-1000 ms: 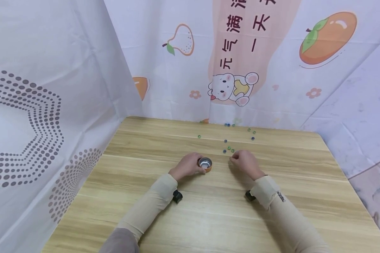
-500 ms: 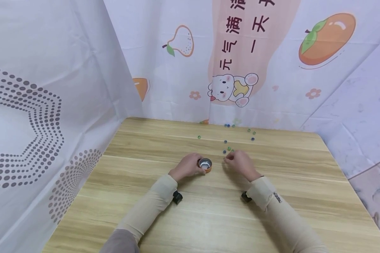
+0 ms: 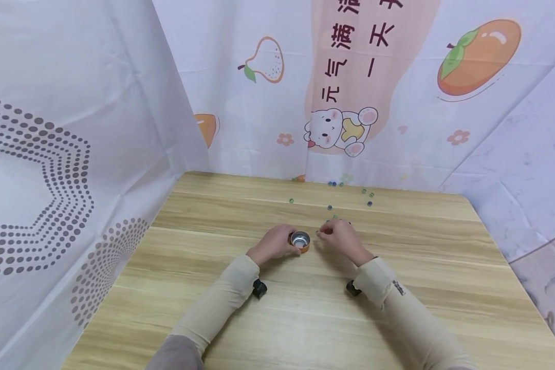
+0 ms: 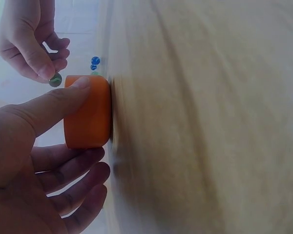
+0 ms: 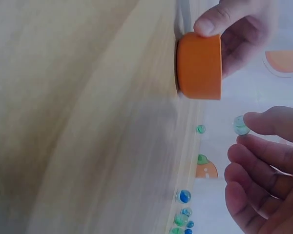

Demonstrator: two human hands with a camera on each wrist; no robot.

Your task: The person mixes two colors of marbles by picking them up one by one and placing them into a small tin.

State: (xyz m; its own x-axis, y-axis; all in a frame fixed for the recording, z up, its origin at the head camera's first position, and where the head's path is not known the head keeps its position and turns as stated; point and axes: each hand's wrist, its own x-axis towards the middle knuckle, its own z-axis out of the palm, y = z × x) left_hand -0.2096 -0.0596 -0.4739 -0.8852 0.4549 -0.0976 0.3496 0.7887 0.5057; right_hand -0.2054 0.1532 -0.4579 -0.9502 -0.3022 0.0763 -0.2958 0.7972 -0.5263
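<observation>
My left hand (image 3: 273, 242) holds a small orange cup (image 4: 90, 122) upright on the wooden tabletop, thumb on one side and fingers on the other. Its silvery inside shows in the head view, with something small and dark at the bottom. To the right of the cup, my right hand (image 3: 344, 239) pinches a clear marble with a green swirl (image 5: 241, 125) between thumb and index finger. The marble is held above the table, close to the cup's rim level in the left wrist view. The other right-hand fingers are loosely curled.
Several blue and green marbles lie behind my right hand, among them a blue marble (image 3: 330, 207). A lone green marble (image 3: 291, 201) sits farther left, a blue marble (image 3: 369, 204) farther right. A printed curtain (image 3: 259, 154) hangs along the table's (image 3: 222, 205) back edge.
My right hand has moved left with the pinched marble, nearer to the cup, and now covers some marbles behind it. The left hand and cup have stayed in place.
</observation>
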